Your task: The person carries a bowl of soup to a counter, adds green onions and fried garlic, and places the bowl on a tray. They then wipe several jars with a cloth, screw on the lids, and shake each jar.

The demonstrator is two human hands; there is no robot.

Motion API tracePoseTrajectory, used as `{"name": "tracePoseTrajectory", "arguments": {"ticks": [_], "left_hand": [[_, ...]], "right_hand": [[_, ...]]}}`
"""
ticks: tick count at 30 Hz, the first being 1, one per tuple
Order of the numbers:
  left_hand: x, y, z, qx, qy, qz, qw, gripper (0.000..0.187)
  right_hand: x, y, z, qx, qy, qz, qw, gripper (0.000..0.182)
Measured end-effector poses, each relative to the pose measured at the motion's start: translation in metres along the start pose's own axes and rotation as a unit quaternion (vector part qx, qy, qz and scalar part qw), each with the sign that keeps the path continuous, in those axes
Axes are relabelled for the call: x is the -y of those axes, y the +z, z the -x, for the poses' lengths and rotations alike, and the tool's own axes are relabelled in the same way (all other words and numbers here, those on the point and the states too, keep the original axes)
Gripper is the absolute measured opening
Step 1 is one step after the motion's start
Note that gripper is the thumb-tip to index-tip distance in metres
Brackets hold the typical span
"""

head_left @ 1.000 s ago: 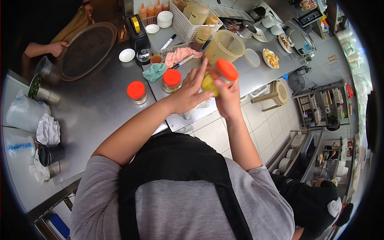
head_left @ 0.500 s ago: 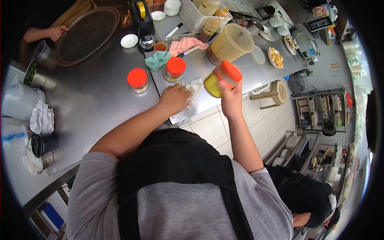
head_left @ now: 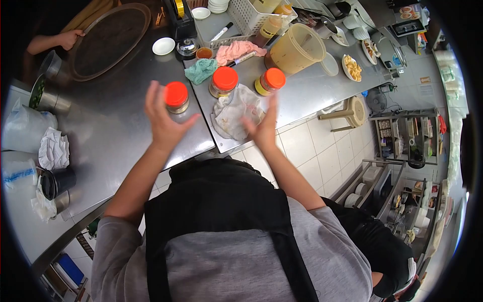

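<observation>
Three clear jars with red lids stand across the steel table. My left hand [head_left: 165, 121] is open, thumb and fingers spread, right beside the left jar [head_left: 176, 97]. The middle jar [head_left: 223, 82] stands behind a crumpled white cloth [head_left: 232, 118]. Over the cloth's right edge hovers my right hand [head_left: 264, 123], open and slightly blurred, with nothing in it. Just beyond its fingers is the right jar [head_left: 270, 81], which has yellowish contents and a red lid.
A green cloth [head_left: 201, 71] and a pink cloth [head_left: 239, 51] lie behind the jars, near a large plastic tub [head_left: 296, 50]. At the far left, another person's hand [head_left: 70, 39] holds a round dark tray [head_left: 108, 43]. A bowl of yellowish food pieces [head_left: 351, 68] sits at right.
The right jar, held tilted in my right hand before, now stands on the table, released. My left hand has left the cloth and moved left to the left jar; the cloth lies spread wider.
</observation>
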State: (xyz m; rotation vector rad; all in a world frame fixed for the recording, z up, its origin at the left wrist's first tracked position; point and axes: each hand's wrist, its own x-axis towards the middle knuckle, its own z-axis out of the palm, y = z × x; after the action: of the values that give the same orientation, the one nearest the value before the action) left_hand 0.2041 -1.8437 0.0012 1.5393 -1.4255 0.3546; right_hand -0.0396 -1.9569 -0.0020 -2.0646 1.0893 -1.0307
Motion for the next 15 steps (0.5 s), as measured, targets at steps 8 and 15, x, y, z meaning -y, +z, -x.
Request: {"name": "tracePoseTrajectory", "arguments": {"ticks": [8,15], "left_hand": [[0.048,0.013,0.008,0.150,-0.279,0.113,0.942,0.072],[0.038,-0.004,-0.003,0.163,-0.299,0.214,0.916,0.065]], "right_hand": [[-0.014,0.043,0.016,0.172,-0.118,0.219,0.953,0.047],[-0.026,0.019,0.027,0.245,-0.194,0.158,0.937,0.023]]}}
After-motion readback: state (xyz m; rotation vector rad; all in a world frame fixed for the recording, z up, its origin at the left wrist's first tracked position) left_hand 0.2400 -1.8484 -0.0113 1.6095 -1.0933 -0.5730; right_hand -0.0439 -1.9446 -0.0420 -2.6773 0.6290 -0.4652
